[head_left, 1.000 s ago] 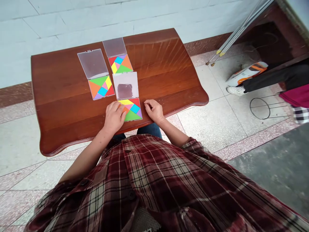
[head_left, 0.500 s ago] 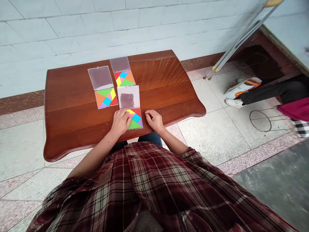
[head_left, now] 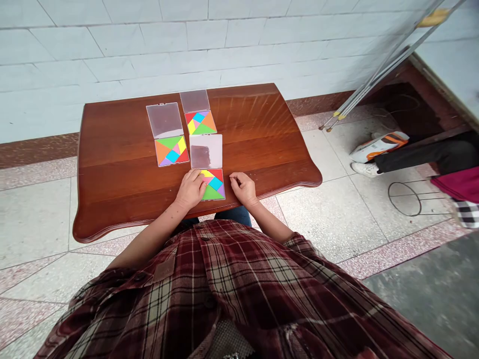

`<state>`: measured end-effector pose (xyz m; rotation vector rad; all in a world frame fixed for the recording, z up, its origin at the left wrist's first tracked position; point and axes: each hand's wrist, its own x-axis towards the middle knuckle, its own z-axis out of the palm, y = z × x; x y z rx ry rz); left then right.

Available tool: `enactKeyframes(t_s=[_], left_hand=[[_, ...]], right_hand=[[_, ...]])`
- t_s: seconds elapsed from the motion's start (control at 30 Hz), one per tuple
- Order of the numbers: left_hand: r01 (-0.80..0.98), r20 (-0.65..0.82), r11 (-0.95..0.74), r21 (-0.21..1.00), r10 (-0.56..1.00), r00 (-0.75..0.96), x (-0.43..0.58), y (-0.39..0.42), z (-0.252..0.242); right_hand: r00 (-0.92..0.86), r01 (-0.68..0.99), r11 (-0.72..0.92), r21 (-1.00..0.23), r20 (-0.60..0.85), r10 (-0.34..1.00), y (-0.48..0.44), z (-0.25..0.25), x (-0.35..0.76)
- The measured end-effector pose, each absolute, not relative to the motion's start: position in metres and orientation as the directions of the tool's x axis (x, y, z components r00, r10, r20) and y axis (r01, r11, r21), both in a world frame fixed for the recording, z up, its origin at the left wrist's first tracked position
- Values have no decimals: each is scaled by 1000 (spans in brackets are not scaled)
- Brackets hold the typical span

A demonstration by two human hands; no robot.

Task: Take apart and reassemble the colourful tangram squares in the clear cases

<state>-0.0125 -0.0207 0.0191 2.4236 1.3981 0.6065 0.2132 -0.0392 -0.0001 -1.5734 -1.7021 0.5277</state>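
Note:
Just in front of me lies an unfolded tangram case (head_left: 216, 185), its coloured pieces fitted in the near half. My left hand (head_left: 190, 189) is closed over the left edge of that case, covering part of its left side; its fingertips touch the tangram near the yellow piece (head_left: 206, 173). The clear lid (head_left: 206, 151) lies folded back, away from me. To the right of the case, my right hand (head_left: 244, 189) rests on the table with its fingers curled together, apart from the tangram, and nothing shows in it.
Two more opened tangrams lie farther off, one on the left (head_left: 172, 151) and one at the back (head_left: 201, 122). The brown wooden table (head_left: 119, 169) meets a tiled wall. On the right are crutches (head_left: 359, 94), a person's leg (head_left: 419, 152) and a wire frame (head_left: 404, 198).
The whole view has shifted slightly, so the table and tangrams appear a little farther right. Both hands keep nearly the same pose and place on the table.

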Motion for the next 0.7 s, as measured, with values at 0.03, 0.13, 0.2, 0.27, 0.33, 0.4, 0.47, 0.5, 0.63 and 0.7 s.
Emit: enactKeyframes(t_s=[0.03, 0.13, 0.2, 0.27, 0.33, 0.4, 0.47, 0.5, 0.63, 0.7], left_hand=[[753, 222, -492, 436, 870, 440, -13, -21, 19], [742, 251, -495, 452, 869, 427, -13, -19, 17], [730, 281, -492, 475, 871, 404, -14, -18, 13], [723, 310, -468, 508, 883, 353, -17, -16, 8], [714, 336, -432, 551, 898, 284, -20, -14, 3], [698, 352, -399, 595, 910, 220, -23, -12, -1], [684, 351, -375, 626, 918, 182, -25, -13, -4], [680, 347, -369, 634, 921, 176, -26, -14, -4], [676, 325, -374, 635, 923, 205, -29, -19, -1], [687, 303, -375, 623, 925, 230, -28, -21, 0]], right_hand=[[36, 667, 163, -727, 249, 968, -39, 0, 213], [30, 667, 185, -721, 275, 961, -39, -1, 214], [25, 661, 196, -724, 282, 959, -38, -1, 214], [33, 658, 193, -728, 284, 958, -38, -2, 215], [46, 657, 188, -730, 287, 957, -38, -3, 215], [51, 660, 184, -728, 288, 956, -38, -3, 215], [54, 668, 176, -723, 283, 957, -38, -3, 215], [57, 673, 170, -720, 280, 958, -38, -3, 215], [62, 694, 148, -704, 264, 963, -39, -3, 216], [55, 697, 149, -701, 259, 964, -39, -3, 217]])
